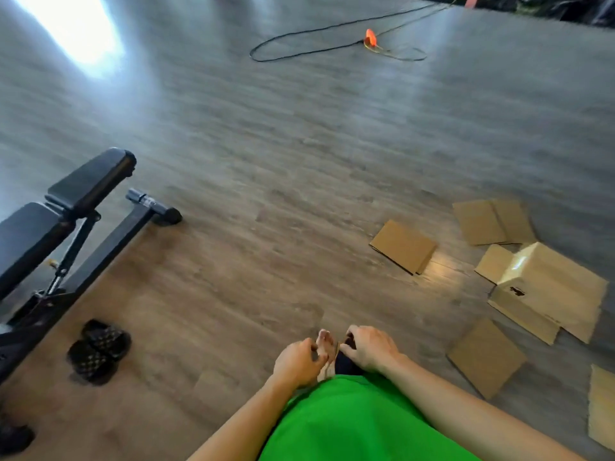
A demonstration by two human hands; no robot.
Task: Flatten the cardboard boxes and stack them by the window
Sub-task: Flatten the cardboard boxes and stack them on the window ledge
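Several brown cardboard boxes lie on the wooden floor at the right. One flattened box (pixel 402 246) lies alone, another flattened box (pixel 492 222) is behind it, and a third flat one (pixel 486 357) is nearest me. Between them stands a box still in shape (pixel 549 291) with its flaps spread. My left hand (pixel 299 361) and my right hand (pixel 369 351) are close together in front of my green shirt, fingers curled. Between them shows a thin tan edge (pixel 332 361), apparently a cardboard piece seen edge-on, and both hands seem to grip it.
A black weight bench (pixel 66 211) stands at the left with a pair of black slippers (pixel 100 351) beside it. A black cable (pixel 332 38) and an orange object (pixel 370 37) lie on the far floor. More cardboard (pixel 602 407) touches the right edge. Bright light falls on the floor at top left.
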